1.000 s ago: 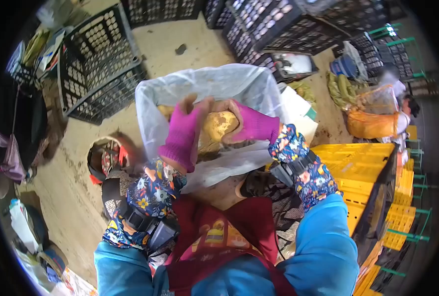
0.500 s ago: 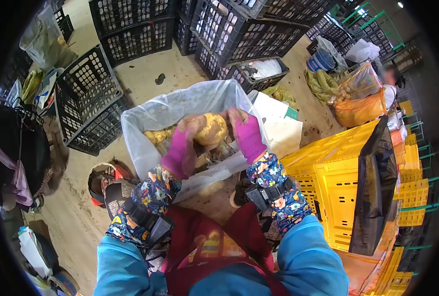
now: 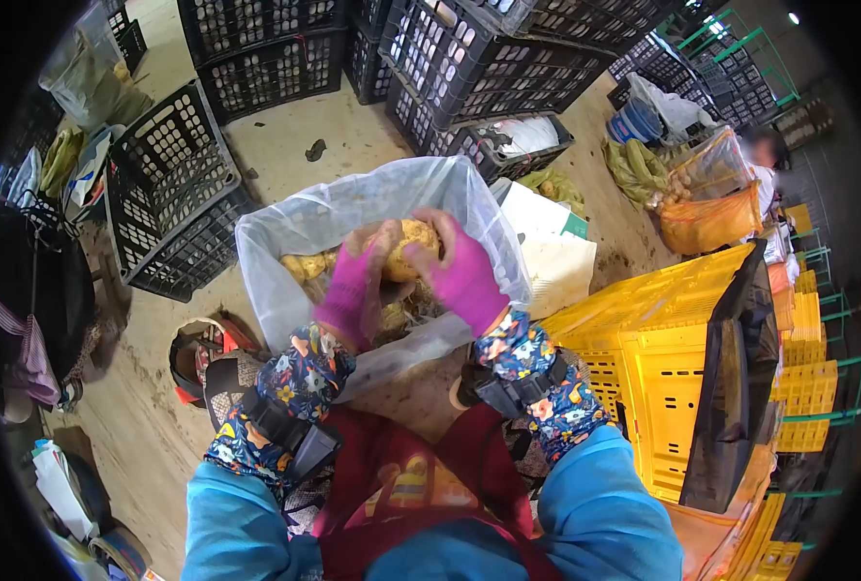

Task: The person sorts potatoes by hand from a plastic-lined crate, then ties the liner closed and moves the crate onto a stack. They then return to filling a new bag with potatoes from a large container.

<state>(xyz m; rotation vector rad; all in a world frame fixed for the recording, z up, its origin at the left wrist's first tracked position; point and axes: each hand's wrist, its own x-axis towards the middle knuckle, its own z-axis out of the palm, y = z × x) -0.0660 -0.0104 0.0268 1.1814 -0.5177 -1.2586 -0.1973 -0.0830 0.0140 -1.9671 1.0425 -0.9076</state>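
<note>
A large yellow potato (image 3: 415, 235) is held over a container lined with translucent white plastic (image 3: 300, 218). My left hand (image 3: 361, 281), in a magenta fingerless glove, grips its left side. On its right side, my right hand (image 3: 458, 271), gloved the same way, has its fingers and thumb against the skin. The potato's lower part is partly hidden by my hands. Smaller potatoes (image 3: 305, 266) lie inside the liner to the left, and some loose matter below my hands is hard to make out.
A black crate (image 3: 174, 189) stands at left, with stacked black crates (image 3: 489, 73) behind. Yellow crates (image 3: 658, 368) stand close on my right. Paper sheets (image 3: 552, 252) lie beside the liner. Farther right, a person (image 3: 765, 160) is near an orange mesh bag (image 3: 707, 218).
My right hand has moved left from the liner's right side onto the potato. My left hand keeps its hold, almost in place.
</note>
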